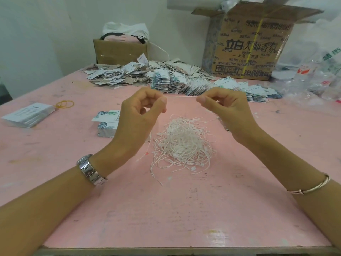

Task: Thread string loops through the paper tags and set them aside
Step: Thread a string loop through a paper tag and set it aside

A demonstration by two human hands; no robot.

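Observation:
A single white string loop (181, 97) is stretched taut between my two hands above the pink table (166, 209). My left hand (142, 115) pinches its left end and my right hand (226, 111) pinches its right end. Below them lies a tangled heap of white string loops (182, 143). A short stack of leaf-printed paper tags (107, 124) sits just left of my left hand, partly hidden by it. Rows of threaded tags (193, 84) lie further back.
A stack of white cards (27, 115) and a yellow rubber band (64, 104) lie at the left. A loose spread of tags (118, 74) fills the back. A small cardboard box (120, 50), a large printed carton (247, 45) and plastic bags (313, 71) stand behind.

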